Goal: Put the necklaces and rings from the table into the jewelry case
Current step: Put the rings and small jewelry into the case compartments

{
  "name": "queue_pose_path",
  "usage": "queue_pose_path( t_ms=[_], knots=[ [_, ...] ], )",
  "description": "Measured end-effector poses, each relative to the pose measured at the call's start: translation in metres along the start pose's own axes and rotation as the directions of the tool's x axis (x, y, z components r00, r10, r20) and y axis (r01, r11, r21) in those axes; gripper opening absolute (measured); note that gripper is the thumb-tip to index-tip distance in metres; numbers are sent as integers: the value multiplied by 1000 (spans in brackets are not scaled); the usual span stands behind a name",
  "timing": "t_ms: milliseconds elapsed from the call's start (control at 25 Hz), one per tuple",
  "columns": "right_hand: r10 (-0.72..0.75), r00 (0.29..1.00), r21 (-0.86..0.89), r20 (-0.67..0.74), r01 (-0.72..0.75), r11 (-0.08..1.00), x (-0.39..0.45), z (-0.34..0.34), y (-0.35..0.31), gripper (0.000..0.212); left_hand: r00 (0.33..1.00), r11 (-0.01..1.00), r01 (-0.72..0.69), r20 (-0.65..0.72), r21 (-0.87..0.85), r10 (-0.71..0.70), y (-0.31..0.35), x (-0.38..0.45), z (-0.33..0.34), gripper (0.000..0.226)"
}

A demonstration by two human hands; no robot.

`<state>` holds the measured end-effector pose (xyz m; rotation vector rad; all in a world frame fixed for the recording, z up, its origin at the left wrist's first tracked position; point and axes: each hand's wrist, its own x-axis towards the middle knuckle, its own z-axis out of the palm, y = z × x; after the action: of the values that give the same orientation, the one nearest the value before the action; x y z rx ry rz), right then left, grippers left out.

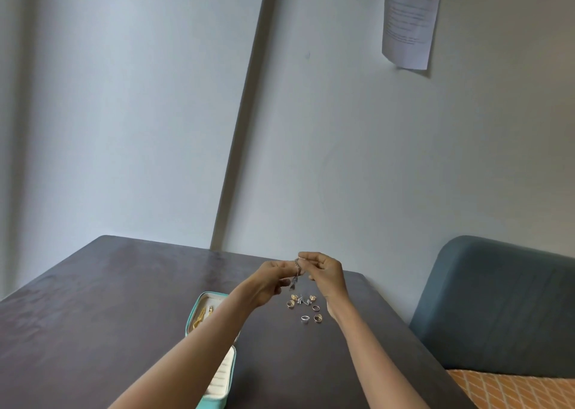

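Both grips pinch silver necklace [296,274] — left hand [270,281], right hand [325,273] — above rings [305,307].

Open jewelry case [214,346] on counter [93,315], at 9 o'clock from the rings [306,309], left forearm crossing over it. Necklace [296,276] pinched btwn left hand [269,281] & right hand [326,275], hanging above counter at 12 o'clock from rings. Chain [202,315] lies in case's far half. Chair [497,309] at 3 o'clock, beside counter. Paper [410,19] on wall behind, approx 1 o'clock.
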<state>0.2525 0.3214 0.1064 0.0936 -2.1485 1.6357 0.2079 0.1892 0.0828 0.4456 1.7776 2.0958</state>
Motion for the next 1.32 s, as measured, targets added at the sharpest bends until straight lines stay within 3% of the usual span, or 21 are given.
queue_pose_path(
  t_ms=[200,440,680,880,1000,1120,1320],
  knots=[
    [-26,1000,-145,2,26,989,7,6,-4,10,988,985,-102,-98,141,116,12,-7,-7,23],
    [-48,998,-277,34,55,959,11,5,-4,6,944,885,-282,-61,370,326,8,9,-15,22],
    [70,997,47,27,-71,996,9,4,17,21,933,878,-284,-100,385,345,6,24,-12,6],
    [141,990,48,-28,-140,989,14,12,53,20,951,869,-243,-70,432,301,3,40,-4,7],
    [179,984,149,6,-178,973,19,17,70,16,952,866,-218,-98,451,291,0,49,-5,7],
    [240,964,315,111,-263,912,19,18,77,27,954,867,-211,-96,452,283,-5,55,-5,6],
    [367,925,553,100,-358,752,22,21,90,29,959,870,-186,-108,457,262,-16,65,-6,10]
  ],
)
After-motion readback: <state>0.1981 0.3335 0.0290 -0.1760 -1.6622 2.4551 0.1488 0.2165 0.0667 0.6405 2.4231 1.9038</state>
